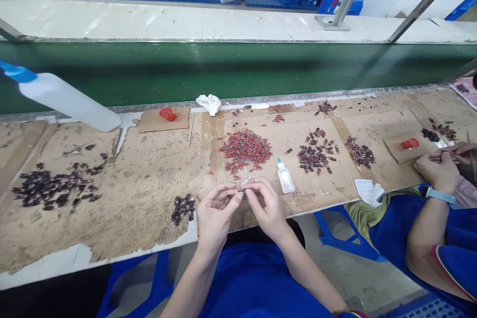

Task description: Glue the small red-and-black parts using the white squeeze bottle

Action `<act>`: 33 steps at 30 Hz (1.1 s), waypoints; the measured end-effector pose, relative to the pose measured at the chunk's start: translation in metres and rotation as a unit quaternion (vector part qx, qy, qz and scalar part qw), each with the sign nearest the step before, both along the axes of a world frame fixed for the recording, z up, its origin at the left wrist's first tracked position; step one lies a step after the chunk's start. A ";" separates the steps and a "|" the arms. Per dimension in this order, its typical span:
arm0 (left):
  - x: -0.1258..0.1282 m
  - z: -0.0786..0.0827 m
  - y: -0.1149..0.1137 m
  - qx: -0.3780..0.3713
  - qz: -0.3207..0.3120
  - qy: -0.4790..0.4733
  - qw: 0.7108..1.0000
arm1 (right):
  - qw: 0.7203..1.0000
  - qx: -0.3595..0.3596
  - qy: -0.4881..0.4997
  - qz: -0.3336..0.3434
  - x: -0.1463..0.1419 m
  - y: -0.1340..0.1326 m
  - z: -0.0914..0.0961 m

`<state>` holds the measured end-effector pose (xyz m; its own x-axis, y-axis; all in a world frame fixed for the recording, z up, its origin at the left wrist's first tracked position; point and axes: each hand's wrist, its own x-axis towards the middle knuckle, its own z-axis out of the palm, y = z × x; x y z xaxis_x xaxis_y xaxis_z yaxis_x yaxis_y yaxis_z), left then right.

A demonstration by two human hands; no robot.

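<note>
My left hand (218, 208) and my right hand (265, 206) meet above the front edge of the cardboard-covered table. Both are closed in a pinch on one small dark part (242, 190), mostly hidden by the fingertips. Just beyond them lies a heap of small red and silver parts (246, 149). To the right of my right hand stands a small clear bottle with a blue tip (286, 180). A little pile of black parts (182, 208) sits left of my left hand. Farther right are piles of red parts with black pieces (315, 158).
A large white squeeze bottle (70, 102) leans in at the left, near a wide pile of black parts (55, 186). Red cups (167, 114) rest on cardboard pieces. At the right, a co-worker's hands (441, 164) hold something small. A green belt (167, 69) runs behind the table.
</note>
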<state>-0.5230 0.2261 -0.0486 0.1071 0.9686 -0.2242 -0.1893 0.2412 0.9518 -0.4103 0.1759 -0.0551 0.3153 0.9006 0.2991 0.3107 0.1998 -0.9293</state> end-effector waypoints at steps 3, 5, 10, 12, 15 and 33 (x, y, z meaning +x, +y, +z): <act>0.001 -0.004 -0.001 0.019 -0.017 -0.012 1.000 | 1.000 0.008 -0.022 -0.006 0.001 0.001 0.001; 0.003 -0.008 -0.003 0.049 -0.019 -0.014 0.998 | 0.999 0.002 -0.039 -0.012 0.001 0.002 0.002; 0.001 -0.016 -0.002 0.147 -0.072 0.091 0.982 | 0.995 -0.033 -0.080 -0.051 0.016 0.002 0.003; -0.013 -0.017 0.008 0.214 -0.094 0.194 0.953 | 0.985 -0.038 -0.115 -0.119 0.032 0.000 0.001; -0.049 -0.021 0.029 0.314 -0.060 0.360 0.876 | 0.946 -0.050 -0.197 -0.253 0.060 -0.004 -0.003; -0.084 -0.037 0.060 0.338 -0.010 0.483 0.808 | 0.853 -0.148 -0.342 -0.366 0.101 -0.028 -0.035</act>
